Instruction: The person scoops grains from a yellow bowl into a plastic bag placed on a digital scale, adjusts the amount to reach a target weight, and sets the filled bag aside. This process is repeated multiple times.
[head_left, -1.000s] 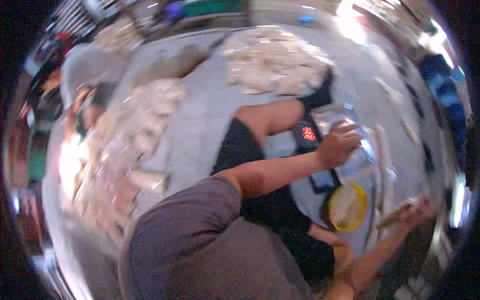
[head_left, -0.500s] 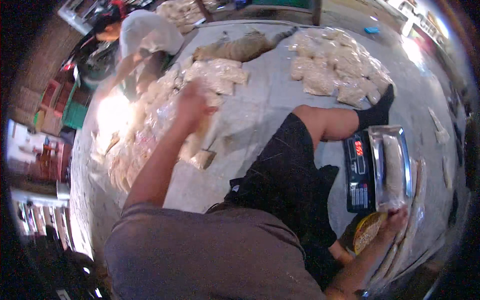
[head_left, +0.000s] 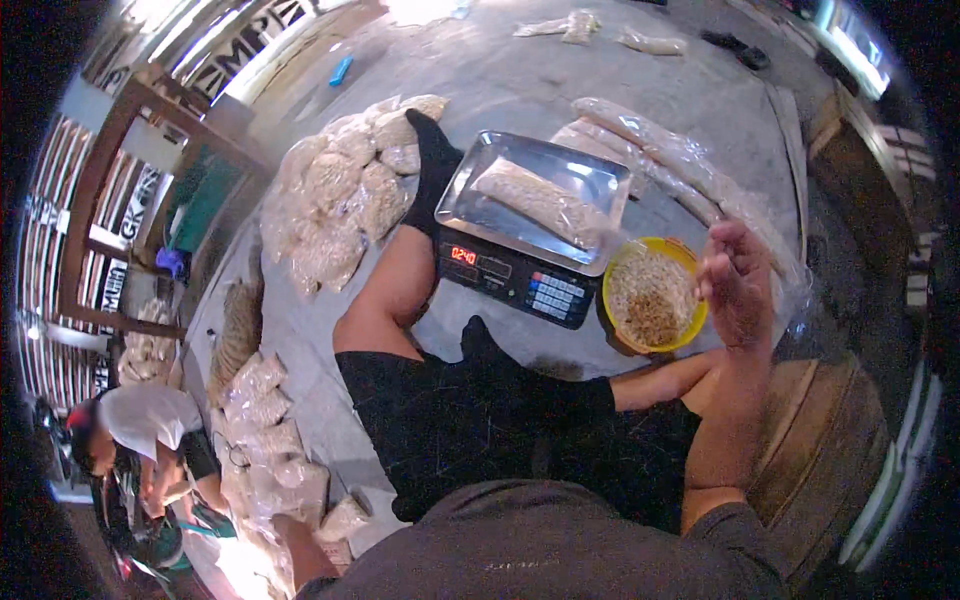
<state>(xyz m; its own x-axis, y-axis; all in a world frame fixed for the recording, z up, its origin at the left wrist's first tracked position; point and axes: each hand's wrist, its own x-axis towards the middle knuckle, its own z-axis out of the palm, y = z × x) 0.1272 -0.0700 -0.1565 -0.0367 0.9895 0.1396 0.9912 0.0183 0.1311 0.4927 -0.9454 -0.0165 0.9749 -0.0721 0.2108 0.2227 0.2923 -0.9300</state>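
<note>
My right hand (head_left: 735, 285) is raised at the right rim of a yellow bowl (head_left: 648, 345). Its fingers are loosely bent and apart, and nothing shows between them. Pale and brown small pieces (head_left: 650, 295) fill the bowl. Beside it stands a digital scale (head_left: 515, 285) with a lit red display and a shiny metal tray (head_left: 470, 205). One long clear bag of pale pieces (head_left: 540, 203) lies across that tray. At the lower left, my left hand (head_left: 287, 528) reaches among filled clear bags (head_left: 275, 440); its fingers are hidden and washed out by glare.
Long filled plastic bags (head_left: 660, 150) lie behind the scale and bowl. A heap of filled bags (head_left: 335, 190) sits beyond my foot. A striped cat (head_left: 238, 335) lies at the left. Another person (head_left: 150, 430) bends over at the lower left. A wooden piece (head_left: 825, 440) stands at my right.
My view has swung to the right, toward the scale and bowl. My right hand has come away from the bag's end on the tray. My left hand has lowered to the bags.
</note>
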